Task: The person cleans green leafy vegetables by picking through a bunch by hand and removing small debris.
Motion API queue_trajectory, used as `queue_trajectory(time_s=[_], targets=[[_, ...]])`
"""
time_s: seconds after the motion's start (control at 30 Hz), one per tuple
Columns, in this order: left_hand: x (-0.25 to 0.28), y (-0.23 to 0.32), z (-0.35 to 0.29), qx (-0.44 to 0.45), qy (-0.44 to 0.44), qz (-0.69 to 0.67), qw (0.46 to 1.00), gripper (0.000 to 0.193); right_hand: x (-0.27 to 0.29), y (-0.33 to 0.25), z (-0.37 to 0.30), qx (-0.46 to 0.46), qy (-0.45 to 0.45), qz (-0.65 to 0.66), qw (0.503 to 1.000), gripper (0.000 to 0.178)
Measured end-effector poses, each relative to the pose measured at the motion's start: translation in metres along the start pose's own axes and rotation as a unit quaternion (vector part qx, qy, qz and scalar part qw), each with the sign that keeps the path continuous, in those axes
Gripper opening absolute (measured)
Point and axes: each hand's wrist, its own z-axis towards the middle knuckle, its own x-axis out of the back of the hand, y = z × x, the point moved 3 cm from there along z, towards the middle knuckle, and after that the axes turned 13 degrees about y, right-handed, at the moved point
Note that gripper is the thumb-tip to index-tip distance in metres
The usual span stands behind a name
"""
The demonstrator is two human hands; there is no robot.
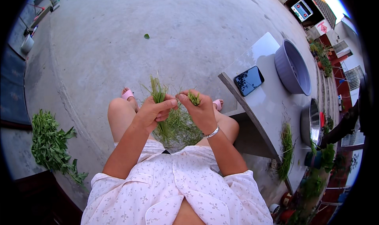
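My left hand is closed round a bunch of thin green stems, their tips fanning out above the fist. Close beside it, my right hand grips a smaller clump of green stems, the ends showing between thumb and fingers. The fingertips of both hands nearly meet between the two clumps. Below them, a loose heap of green stalks and trimmings lies on the ground between my legs. Which kind of plant this is I cannot tell.
At my right stands a table bearing a phone, a purple basin, a metal bowl and a bundle of green stems. Leafy greens lie on the concrete at my left. A white bucket stands farther off.
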Motion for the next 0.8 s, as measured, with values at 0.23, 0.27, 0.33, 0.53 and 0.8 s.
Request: queue_trajectory(time_s=[0.23,0.27,0.33,0.53,0.8], targets=[[-0.001,0.0,0.0,0.016,0.011,-0.014,1.0,0.014,0.008,-0.002,0.003,-0.039,0.03,-0.035,0.998,0.018],[-0.001,0.001,0.0,0.015,0.01,-0.013,1.0,0.014,0.01,0.001,0.004,-0.057,0.041,-0.005,0.998,0.018],[-0.001,0.001,0.0,0.014,0.011,-0.012,1.0,0.014,0.008,-0.002,0.004,-0.047,0.038,-0.013,0.998,0.018],[-0.001,0.0,0.0,0.005,0.015,-0.004,1.0,0.015,0.0,0.001,0.0,0.023,0.027,-0.042,0.998,0.019],[-0.001,0.003,-0.004,0.021,0.011,-0.013,1.0,0.011,0.017,-0.009,0.012,0.007,0.099,-0.052,0.994,0.021]])
